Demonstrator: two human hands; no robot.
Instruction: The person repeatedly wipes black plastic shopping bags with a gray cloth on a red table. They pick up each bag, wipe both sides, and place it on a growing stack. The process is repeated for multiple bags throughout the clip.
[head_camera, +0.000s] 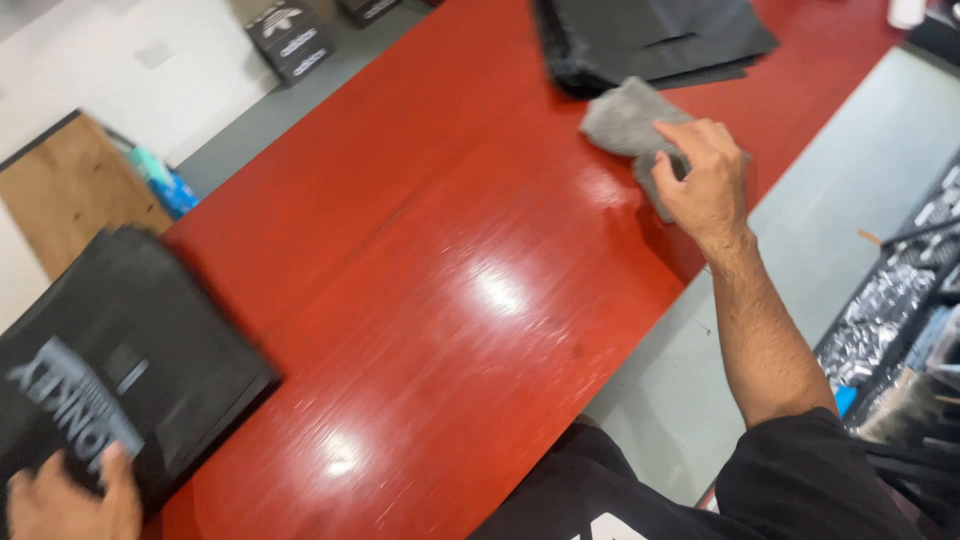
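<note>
a view from above of a long, glossy red counter with bright light reflections on its surface. the person's right hand reaches forward with the arm nearly straight, palm down, fingers held together and curled over a grey cloth, pressing it flat against the counter near the far right edge. the cloth looks soft, light and limp, bunched under the fingers; it would likely crumple in any grip and is easiest held by a gathered handful in the middle, as here. just beyond the cloth lies a stack of flat black bags, touching or almost touching the cloth's far edge. at the lower left corner, the left hand rests on a second stack of black bags, fingers loosely bent on its near edge; blur hides whether it grips or only presses. these bags look thin, smooth and slippery. beyond the counter are a grey floor, a wooden board and dark boxes.
</note>
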